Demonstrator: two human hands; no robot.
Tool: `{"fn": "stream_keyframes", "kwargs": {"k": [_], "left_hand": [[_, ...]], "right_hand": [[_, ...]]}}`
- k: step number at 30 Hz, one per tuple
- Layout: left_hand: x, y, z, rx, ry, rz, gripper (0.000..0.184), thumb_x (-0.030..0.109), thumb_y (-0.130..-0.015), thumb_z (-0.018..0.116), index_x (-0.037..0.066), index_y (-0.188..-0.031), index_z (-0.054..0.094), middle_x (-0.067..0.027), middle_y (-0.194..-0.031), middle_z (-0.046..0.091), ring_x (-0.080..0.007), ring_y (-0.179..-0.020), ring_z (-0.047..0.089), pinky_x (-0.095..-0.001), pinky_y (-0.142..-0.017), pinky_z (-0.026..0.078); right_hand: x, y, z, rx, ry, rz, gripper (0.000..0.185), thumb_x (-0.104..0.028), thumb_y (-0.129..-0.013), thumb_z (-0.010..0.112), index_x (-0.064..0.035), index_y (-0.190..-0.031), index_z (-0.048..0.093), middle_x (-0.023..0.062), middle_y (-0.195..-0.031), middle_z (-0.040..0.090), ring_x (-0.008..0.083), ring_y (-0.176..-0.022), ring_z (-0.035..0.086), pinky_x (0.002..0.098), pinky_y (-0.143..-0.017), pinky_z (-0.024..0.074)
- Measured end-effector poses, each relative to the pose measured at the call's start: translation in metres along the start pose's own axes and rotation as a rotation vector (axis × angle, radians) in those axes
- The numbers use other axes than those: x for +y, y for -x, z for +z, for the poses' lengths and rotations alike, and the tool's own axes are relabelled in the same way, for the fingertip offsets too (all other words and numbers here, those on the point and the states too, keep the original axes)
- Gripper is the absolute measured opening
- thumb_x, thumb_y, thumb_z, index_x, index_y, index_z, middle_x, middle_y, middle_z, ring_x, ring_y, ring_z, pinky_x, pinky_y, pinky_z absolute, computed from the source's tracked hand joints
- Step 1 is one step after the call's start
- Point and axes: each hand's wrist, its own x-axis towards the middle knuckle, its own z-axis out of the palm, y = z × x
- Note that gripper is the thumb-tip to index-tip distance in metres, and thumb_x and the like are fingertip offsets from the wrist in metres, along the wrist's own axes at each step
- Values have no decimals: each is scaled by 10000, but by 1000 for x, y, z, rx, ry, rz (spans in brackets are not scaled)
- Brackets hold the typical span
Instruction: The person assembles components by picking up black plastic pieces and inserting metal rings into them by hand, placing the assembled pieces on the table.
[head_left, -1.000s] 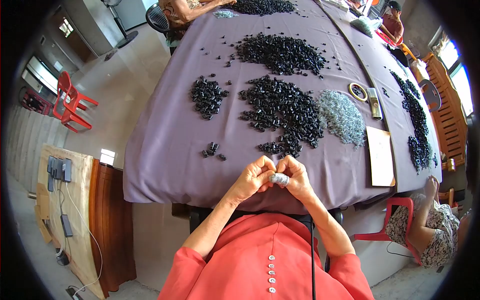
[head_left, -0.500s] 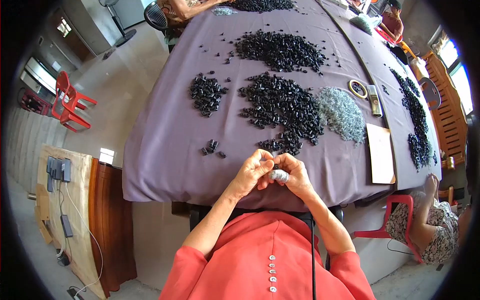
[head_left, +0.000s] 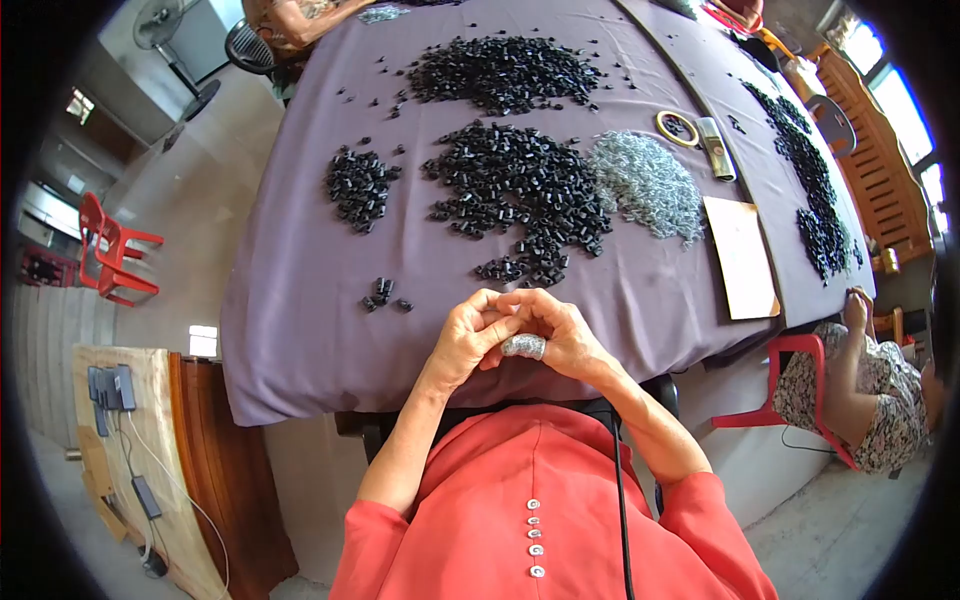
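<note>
My left hand [head_left: 465, 338] and my right hand [head_left: 563, 338] meet just over the table's near edge, fingertips pinched together. Whatever sits between them is hidden by the fingers. A silvery-grey wrapping [head_left: 523, 346] covers one finger of my right hand. Just beyond lies a large pile of small black plastic pieces [head_left: 515, 185], with a smaller black pile [head_left: 360, 190] to its left. Several loose black pieces [head_left: 380, 293] rest left of my hands. A heap of small clear, silvery pieces [head_left: 648, 185] touches the large pile's right side.
On the purple tablecloth [head_left: 290, 270] are another black pile [head_left: 505, 72], a tape roll [head_left: 678, 128], a clear packet [head_left: 715, 150] and a cardboard sheet [head_left: 740, 258]. Other people sit at the far left and the right. A wooden cabinet [head_left: 190, 450] stands at left.
The camera view has shifted, so the table appears further left and higher. My hands stay together; a small black piece seen between the fingers before is now hidden.
</note>
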Motion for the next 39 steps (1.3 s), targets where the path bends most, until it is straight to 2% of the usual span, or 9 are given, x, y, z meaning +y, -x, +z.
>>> {"fn": "stream_keyframes", "kwargs": {"k": [3,6,8,11,14,19,22,26,39], "left_hand": [[3,4,-1,72,-145,11,79,128,-865,596,71,-884,545,-10,-612,571,-13,-420,426,-159,-354,305],[21,9,-9,237,-318,47,75,124,-858,594,64,-821,568,-5,-570,554,-17,-414,414,-169,-369,306],[26,11,-22,324,-451,58,91,127,-849,600,52,-802,580,0,-557,547,-19,-419,409,-175,-381,310],[33,15,-37,448,-740,61,117,121,-833,607,18,-788,575,-11,-533,535,-51,-463,469,-238,-435,371],[26,15,-50,544,-878,156,112,118,-822,605,13,-806,571,-64,-535,540,-127,-467,512,-290,-476,403],[15,10,-58,650,-1059,269,155,162,-810,620,40,-893,576,-125,-579,567,-281,-512,567,-373,-511,430],[14,10,-58,672,-1064,244,210,201,-805,634,52,-938,572,-130,-600,580,-322,-550,580,-401,-525,435],[17,11,-54,671,-1134,251,228,213,-797,646,60,-950,569,-121,-598,584,-311,-558,590,-404,-532,444],[16,10,-45,698,-1275,234,260,189,-783,656,79,-987,539,-89,-601,593,-313,-598,605,-420,-551,452]], "right_hand": [[-19,1,-32,92,528,24,263,-55,-766,678,-28,-1012,590,62,-797,612,99,-705,561,255,-613,461],[-12,-6,-77,452,642,-89,155,-3,-771,609,-29,-924,606,87,-764,599,172,-657,570,278,-602,465],[-3,-14,-113,576,869,-164,157,-10,-762,603,-48,-914,609,115,-794,612,227,-686,601,309,-623,478],[2,-20,-145,624,1130,-37,200,-39,-749,571,-79,-943,600,129,-854,601,315,-800,590,388,-719,464],[15,-25,-156,587,1229,0,259,-22,-709,566,-91,-957,595,130,-882,590,320,-847,575,406,-743,450],[11,-23,-154,527,1233,19,251,1,-690,556,-75,-927,587,138,-884,588,328,-842,572,409,-739,448],[8,-17,-157,533,1101,20,201,4,-705,552,-57,-894,585,138,-867,588,325,-830,572,400,-739,446],[10,-16,-156,600,987,-35,147,1,-728,548,-43,-862,589,141,-841,586,321,-807,575,395,-726,446],[16,-19,-156,540,1137,-44,147,-4,-733,549,-47,-865,594,141,-837,580,350,-842,561,409,-743,443]]}}
